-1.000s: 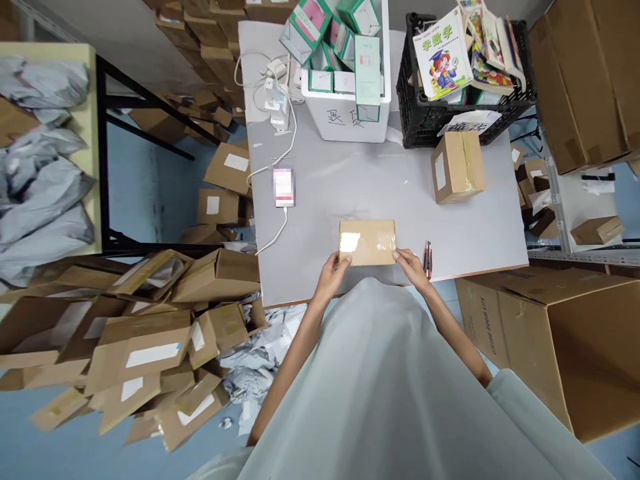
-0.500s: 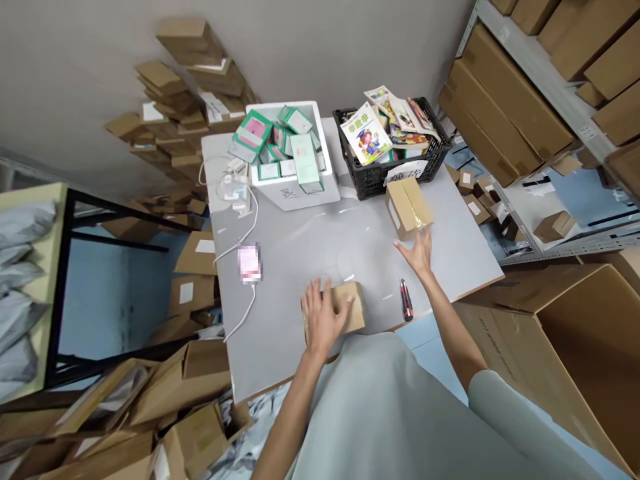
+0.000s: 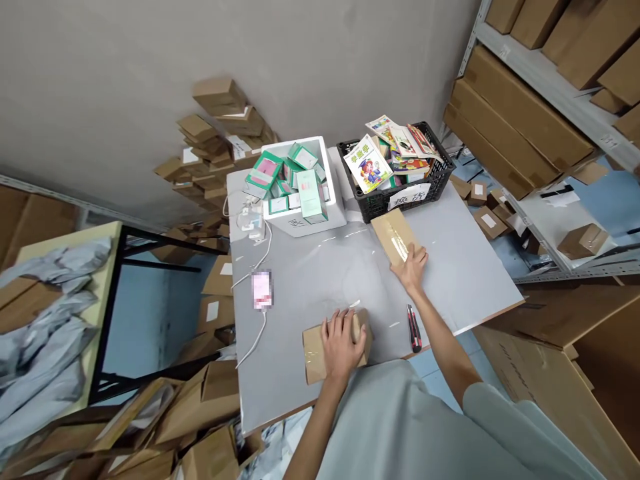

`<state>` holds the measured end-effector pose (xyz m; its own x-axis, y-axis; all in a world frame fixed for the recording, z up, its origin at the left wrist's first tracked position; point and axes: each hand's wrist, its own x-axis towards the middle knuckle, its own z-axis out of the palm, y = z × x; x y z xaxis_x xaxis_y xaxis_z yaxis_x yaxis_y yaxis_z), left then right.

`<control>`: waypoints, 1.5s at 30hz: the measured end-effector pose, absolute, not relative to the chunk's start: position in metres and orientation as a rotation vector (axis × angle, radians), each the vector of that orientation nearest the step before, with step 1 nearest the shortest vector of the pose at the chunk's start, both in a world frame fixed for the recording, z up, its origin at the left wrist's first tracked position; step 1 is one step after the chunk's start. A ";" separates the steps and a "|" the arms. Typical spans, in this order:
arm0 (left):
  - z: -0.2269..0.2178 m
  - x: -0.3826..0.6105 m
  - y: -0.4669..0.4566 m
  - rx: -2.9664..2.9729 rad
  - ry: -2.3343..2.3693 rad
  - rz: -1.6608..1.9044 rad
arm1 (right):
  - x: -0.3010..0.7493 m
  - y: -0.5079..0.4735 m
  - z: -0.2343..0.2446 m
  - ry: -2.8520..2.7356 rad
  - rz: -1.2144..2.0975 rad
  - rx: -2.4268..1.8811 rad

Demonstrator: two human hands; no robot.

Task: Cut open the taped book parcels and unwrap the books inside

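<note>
Near the front edge of the table, my left hand (image 3: 344, 343) lies over a small taped cardboard box (image 3: 314, 357), fingers bent across its top and thumb to the right. A rounded tan edge shows by the thumb; what it belongs to is partly hidden. Farther off, my right hand (image 3: 411, 268) grips the near end of another cardboard box (image 3: 391, 230), which has shiny clear tape along its top. Between my right forearm and the left box lies a red and black utility knife (image 3: 414, 329).
A white foam box (image 3: 306, 228) of green-and-white cartons stands at the back, beside a black crate (image 3: 370, 208) of books. A blurred-out device (image 3: 263, 290) with a white cable lies left on the grey table (image 3: 290, 283). Shelving and a large open carton (image 3: 530, 363) stand right.
My right hand has closed on the far box, which has turned and shifted left. My left hand has moved across its box, fingers now closer together. The camera view has shifted.
</note>
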<state>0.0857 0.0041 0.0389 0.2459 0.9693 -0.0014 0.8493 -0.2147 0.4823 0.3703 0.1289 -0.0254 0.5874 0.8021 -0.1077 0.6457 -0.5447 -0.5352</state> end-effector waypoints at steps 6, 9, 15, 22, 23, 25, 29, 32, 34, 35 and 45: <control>0.040 0.087 0.004 2.138 1.692 0.386 | 0.297 0.152 -0.026 -1.060 0.562 -2.347; 0.040 0.087 0.003 2.178 1.706 0.383 | 0.285 0.180 -0.019 -0.992 0.572 -2.386; 0.041 0.094 0.000 2.253 1.737 0.405 | 0.306 0.161 -0.033 -1.103 0.497 -2.389; 0.043 0.098 0.002 2.169 1.706 0.418 | 0.367 -0.004 -0.078 -1.025 0.736 -2.577; 0.043 0.098 0.002 2.153 1.698 0.427 | 0.368 -0.027 -0.080 -0.956 0.794 -2.627; 0.044 0.098 0.002 2.129 1.671 0.444 | 0.364 -0.063 -0.083 -0.868 0.892 -2.694; 0.043 0.100 0.001 2.092 1.624 0.489 | 0.340 -0.092 -0.082 -0.841 0.910 -2.740; 0.044 0.099 0.000 2.070 1.590 0.548 | 0.328 -0.085 -0.077 -0.856 0.865 -2.736; 0.047 0.093 0.000 2.055 1.558 0.585 | 0.323 -0.078 -0.071 -0.895 0.863 -2.697; 0.050 0.087 0.000 2.042 1.548 0.603 | 0.320 -0.074 -0.067 -0.923 0.863 -2.671; 0.040 -0.048 0.004 1.795 1.531 0.946 | 0.241 -0.080 -0.024 -1.034 1.155 -2.079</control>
<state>-0.0480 0.0044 0.0403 0.0847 0.9866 0.1395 0.5667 -0.1629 0.8077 0.2405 -0.0795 -0.0239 0.3377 0.8244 -0.4542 0.3602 -0.5590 -0.7469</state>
